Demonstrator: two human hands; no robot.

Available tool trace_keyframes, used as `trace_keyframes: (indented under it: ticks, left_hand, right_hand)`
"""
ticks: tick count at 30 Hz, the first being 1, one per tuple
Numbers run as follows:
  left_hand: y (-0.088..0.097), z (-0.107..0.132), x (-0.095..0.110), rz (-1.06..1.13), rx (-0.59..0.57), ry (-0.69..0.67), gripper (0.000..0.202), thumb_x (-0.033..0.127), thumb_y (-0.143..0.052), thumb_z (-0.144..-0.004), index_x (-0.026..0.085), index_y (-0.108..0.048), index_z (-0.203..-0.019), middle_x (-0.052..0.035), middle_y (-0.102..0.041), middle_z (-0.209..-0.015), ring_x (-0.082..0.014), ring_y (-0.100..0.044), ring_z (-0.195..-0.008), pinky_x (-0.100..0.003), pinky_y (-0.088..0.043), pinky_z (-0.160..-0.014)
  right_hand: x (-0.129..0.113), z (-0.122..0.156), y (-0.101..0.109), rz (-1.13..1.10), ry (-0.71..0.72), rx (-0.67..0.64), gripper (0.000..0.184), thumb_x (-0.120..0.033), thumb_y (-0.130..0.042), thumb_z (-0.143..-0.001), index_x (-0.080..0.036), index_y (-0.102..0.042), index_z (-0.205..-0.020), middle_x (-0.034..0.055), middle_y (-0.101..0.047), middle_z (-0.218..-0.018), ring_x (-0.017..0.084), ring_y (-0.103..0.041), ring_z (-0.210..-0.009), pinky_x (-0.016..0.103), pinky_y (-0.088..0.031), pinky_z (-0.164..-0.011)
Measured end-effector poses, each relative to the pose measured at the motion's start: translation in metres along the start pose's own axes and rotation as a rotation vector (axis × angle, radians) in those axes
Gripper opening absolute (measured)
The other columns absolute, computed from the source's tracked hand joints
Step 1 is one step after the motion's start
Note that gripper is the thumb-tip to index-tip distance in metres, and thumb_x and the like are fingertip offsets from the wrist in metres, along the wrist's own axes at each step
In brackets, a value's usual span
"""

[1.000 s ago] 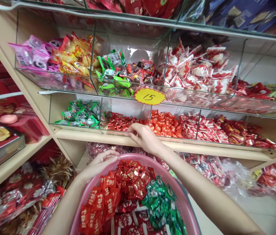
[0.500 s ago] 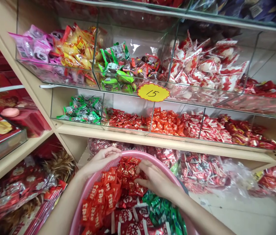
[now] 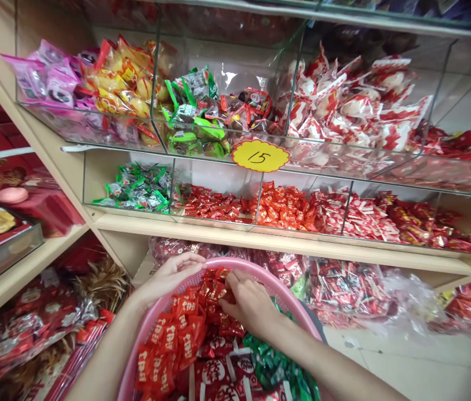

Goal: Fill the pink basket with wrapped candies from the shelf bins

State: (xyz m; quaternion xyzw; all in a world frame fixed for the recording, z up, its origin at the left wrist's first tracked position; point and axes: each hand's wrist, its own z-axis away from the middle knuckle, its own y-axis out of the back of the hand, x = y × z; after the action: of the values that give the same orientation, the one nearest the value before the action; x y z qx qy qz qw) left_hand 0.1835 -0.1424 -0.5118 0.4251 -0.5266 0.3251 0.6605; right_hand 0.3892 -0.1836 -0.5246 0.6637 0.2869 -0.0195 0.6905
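Note:
A pink plastic basket (image 3: 277, 274) fills the lower middle, with sorted wrapped candies in it. At its far left rim is my left hand (image 3: 179, 268), fingers nearly straight and together over the edge, the thumb side hidden. My right hand (image 3: 248, 303) reaches inside, its fingers curled at the shiny dark red candies (image 3: 215, 289) near the far side; its fingertips are partly buried among them. Bright red-orange packets (image 3: 176, 334) lie on the basket's left side. Maroon-and-white packets (image 3: 221, 372) lie at the near middle. Green-wrapped candies (image 3: 279, 362) are partly covered by my right forearm.
Ahead, shelf bins hold green candies (image 3: 139, 186), red candies (image 3: 214, 205) and orange-red candies (image 3: 283, 206). Above them hangs a yellow tag (image 3: 261, 155) reading 15. Large plastic bags of candy (image 3: 346, 289) sit below the wooden shelf edge (image 3: 260, 239). Red boxes (image 3: 47, 206) stand left.
My right hand has shifted slightly left among the shiny red candies, its fingers curling in more. My left hand stays at the rim. The view has moved slightly.

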Motion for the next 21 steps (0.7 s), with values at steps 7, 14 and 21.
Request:
trace_keyframes:
  ticks: [7, 14, 21]
  left_hand:
    - [0.0, -0.002, 0.001, -0.02, 0.0, 0.012, 0.031, 0.042, -0.053, -0.081, 0.019, -0.062, -0.1, -0.005, -0.064, -0.099, -0.0183, -0.055, -0.09, -0.026, -0.04, -0.077]
    - [-0.001, -0.001, 0.003, -0.022, 0.01, 0.043, 0.035, 0.044, -0.053, -0.08, 0.018, -0.061, -0.102, -0.0057, -0.064, -0.099, -0.0185, -0.055, -0.087, -0.027, -0.042, -0.073]
    - [0.0, -0.001, 0.001, -0.018, 0.026, 0.019, 0.034, 0.043, -0.054, -0.079, 0.018, -0.063, -0.101, -0.0074, -0.065, -0.102, -0.0218, -0.056, -0.095, -0.03, -0.042, -0.081]
  right_hand:
    - [0.012, -0.008, 0.02, -1.221, -0.107, 0.106, 0.032, -0.034, -0.069, -0.069, -0.019, -0.055, -0.093, -0.0028, -0.054, -0.071, 0.009, -0.049, -0.061, 0.021, -0.04, -0.058]
    - [0.021, -0.009, 0.02, -1.582, -0.245, -0.054, 0.022, -0.028, -0.074, -0.065, -0.017, -0.066, -0.082, -0.001, -0.063, -0.075, 0.007, -0.056, -0.064, 0.02, -0.048, -0.061]
    - [0.02, -0.01, 0.021, -1.586, -0.242, -0.045, 0.02, -0.026, -0.074, -0.065, -0.017, -0.068, -0.081, -0.0014, -0.064, -0.075, 0.007, -0.058, -0.065, 0.018, -0.049, -0.06]
